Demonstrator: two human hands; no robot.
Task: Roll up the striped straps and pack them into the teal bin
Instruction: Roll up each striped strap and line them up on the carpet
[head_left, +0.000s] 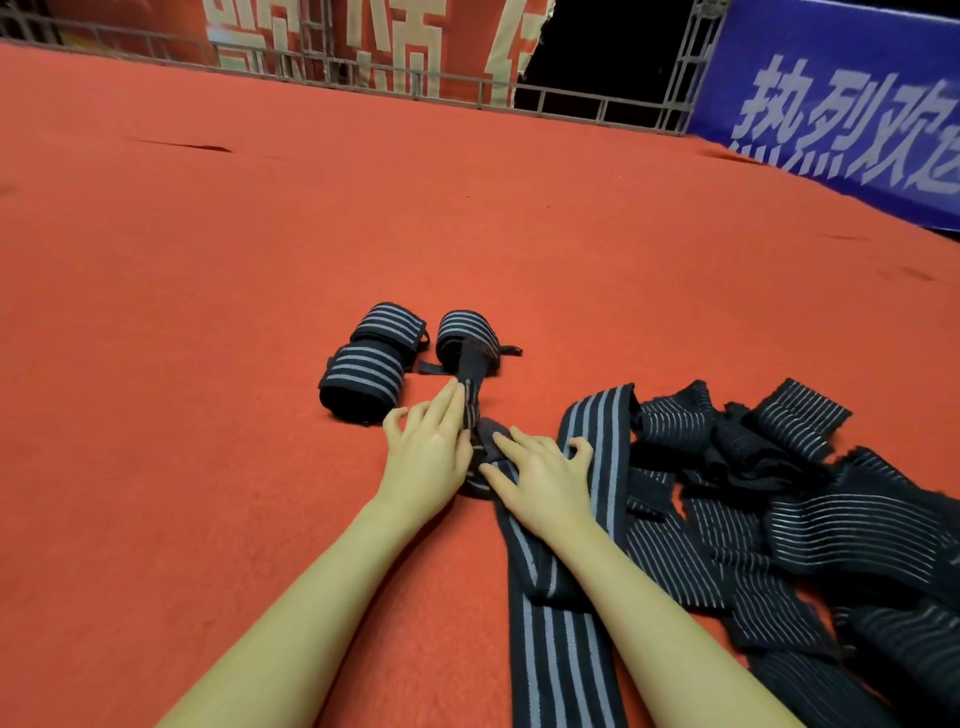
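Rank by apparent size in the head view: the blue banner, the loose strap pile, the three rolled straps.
1. Loose strap pile, though nearness to the camera inflates it.
2. Blue banner, cut off by the frame.
3. Rolled straps, all three alike.

Your straps show black with pale grey stripes, the rolls alike, on a red-orange carpet; banners behind: red, blue, white lettering.
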